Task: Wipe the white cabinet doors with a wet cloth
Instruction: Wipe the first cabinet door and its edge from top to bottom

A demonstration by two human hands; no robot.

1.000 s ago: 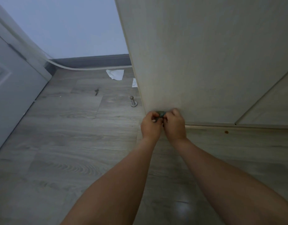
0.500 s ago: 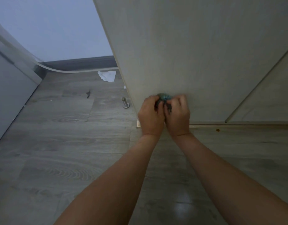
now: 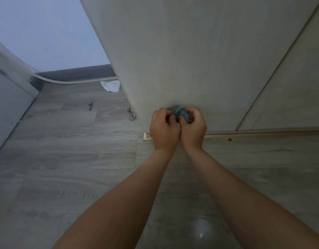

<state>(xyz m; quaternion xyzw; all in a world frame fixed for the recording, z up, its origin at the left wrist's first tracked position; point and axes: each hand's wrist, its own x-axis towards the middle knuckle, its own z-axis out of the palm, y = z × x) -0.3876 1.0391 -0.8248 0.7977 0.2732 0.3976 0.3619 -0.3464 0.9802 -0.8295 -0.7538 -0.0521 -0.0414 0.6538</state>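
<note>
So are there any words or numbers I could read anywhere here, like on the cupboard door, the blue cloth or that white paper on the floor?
None: no words, numbers or signs can be read here.
Cabinet door: plain, no label.
Blue cloth, gripped between the left hand and the right hand: no tag or print shows.
White paper on the floor: looks blank; anything on it is too small to tell.

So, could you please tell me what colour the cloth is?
Blue-teal, bunched cloth between both hands, seen in the head view.
</note>
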